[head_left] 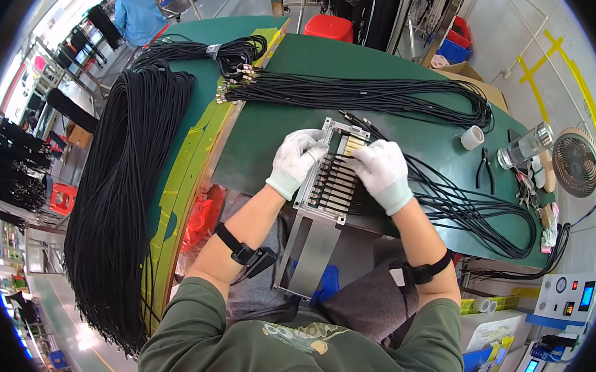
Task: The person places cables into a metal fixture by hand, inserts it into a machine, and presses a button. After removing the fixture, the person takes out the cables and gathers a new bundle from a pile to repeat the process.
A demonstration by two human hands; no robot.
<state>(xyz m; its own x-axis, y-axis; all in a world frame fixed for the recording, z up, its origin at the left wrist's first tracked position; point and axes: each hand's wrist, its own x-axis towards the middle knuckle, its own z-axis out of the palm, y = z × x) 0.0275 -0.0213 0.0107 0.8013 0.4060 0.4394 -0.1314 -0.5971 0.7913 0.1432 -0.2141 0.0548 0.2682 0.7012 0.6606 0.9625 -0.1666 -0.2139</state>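
A long metal fixture (pixel 333 171) stands in front of me, with a row of parallel slots. Black cable ends with connectors lie side by side in its lower slots (pixel 334 188); the upper slots show a yellow surface. My left hand (pixel 294 162), in a white glove, is closed at the fixture's left edge, its fingertips pinching the end of a black cable. White-gloved too, my right hand (pixel 383 169) is closed over the right side, thumb and fingers on that cable above the filled slots. The fingers hide much of the cable.
Loose black cables (pixel 474 207) trail to the right; a long bundle (pixel 365 94) lies across the back. A thick cable bundle (pixel 123 196) hangs over the left side. Pliers (pixel 485 171), a white roll (pixel 472 138), a glass bottle (pixel 525 147) and a fan (pixel 576 162) stand or lie at right.
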